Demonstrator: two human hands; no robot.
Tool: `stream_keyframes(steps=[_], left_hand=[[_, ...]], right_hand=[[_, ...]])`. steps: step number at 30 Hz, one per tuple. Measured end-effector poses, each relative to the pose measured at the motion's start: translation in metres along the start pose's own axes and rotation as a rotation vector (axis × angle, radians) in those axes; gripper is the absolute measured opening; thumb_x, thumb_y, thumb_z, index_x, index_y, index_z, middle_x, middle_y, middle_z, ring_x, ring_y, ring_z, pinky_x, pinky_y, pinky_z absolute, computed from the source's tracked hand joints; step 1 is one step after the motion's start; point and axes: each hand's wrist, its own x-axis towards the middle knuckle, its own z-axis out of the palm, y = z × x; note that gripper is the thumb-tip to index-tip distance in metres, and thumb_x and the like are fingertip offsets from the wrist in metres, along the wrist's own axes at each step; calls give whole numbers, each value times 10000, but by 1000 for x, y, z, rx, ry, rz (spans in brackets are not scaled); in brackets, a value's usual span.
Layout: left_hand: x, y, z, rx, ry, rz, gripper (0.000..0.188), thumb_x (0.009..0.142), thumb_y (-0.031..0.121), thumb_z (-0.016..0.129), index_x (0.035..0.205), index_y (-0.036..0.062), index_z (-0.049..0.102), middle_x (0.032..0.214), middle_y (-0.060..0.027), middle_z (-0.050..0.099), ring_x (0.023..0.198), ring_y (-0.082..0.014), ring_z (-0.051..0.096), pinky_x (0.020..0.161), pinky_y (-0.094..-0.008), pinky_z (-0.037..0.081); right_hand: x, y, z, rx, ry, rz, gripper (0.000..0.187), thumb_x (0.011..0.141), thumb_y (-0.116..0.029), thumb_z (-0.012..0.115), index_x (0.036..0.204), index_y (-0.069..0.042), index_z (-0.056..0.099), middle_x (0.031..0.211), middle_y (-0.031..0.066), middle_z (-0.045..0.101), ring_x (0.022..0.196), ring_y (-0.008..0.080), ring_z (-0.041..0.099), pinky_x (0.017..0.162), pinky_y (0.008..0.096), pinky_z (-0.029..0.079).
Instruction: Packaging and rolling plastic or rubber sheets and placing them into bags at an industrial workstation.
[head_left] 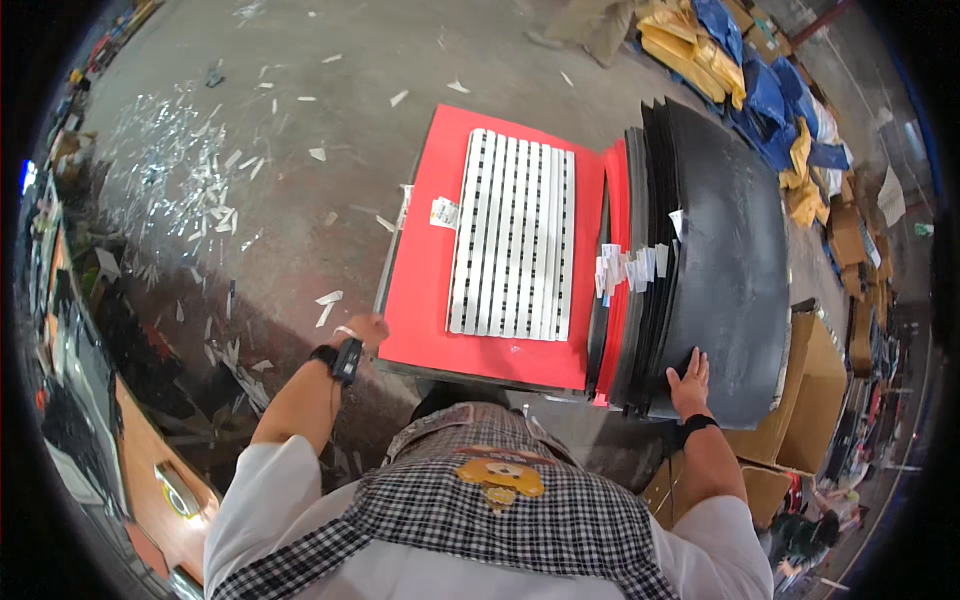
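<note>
My right hand point(689, 385) lies with its fingers spread on the lower part of a large black sheet point(730, 260), which leans at the outer right of a row of upright sheets. Several red sheets point(617, 230) stand in that row, with white tags point(630, 270) along the edges. Curled closed, my left hand point(368, 332) is by the left edge of a flat red sheet point(420, 300); anything inside its fingers is hidden. On that sheet rests a block of long white strips point(512, 240) with black marks, beside a white label point(444, 212).
Paper scraps and clear plastic point(190, 180) litter the floor at left. An open cardboard box point(810, 390) stands right of the black sheets. Yellow and blue bags point(700, 50) are heaped at the far right, near a person's legs point(595, 25). A wooden tabletop point(150, 450) is at lower left.
</note>
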Motion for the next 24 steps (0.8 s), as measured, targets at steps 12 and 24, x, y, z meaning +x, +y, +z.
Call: stream_keyframes(steps=[12, 24], left_hand=[[343, 43, 21, -450, 418, -88, 420, 763, 309, 759, 994, -29, 664, 976, -213, 680, 906, -340, 662, 773, -411, 540], [382, 133, 22, -748, 356, -140, 726, 744, 428, 815, 1148, -133, 593, 1007, -200, 689, 922, -281, 658, 797, -390, 501]], right_hand=[[7, 1, 42, -170, 349, -101, 830, 882, -420, 510, 1548, -98, 134, 1595, 159, 148, 1454, 368, 171, 1143, 520, 125], [14, -11, 46, -217, 448, -215, 871, 906, -606, 349, 1510, 2, 197, 1555, 225, 222, 1429, 414, 214, 1138, 522, 154]])
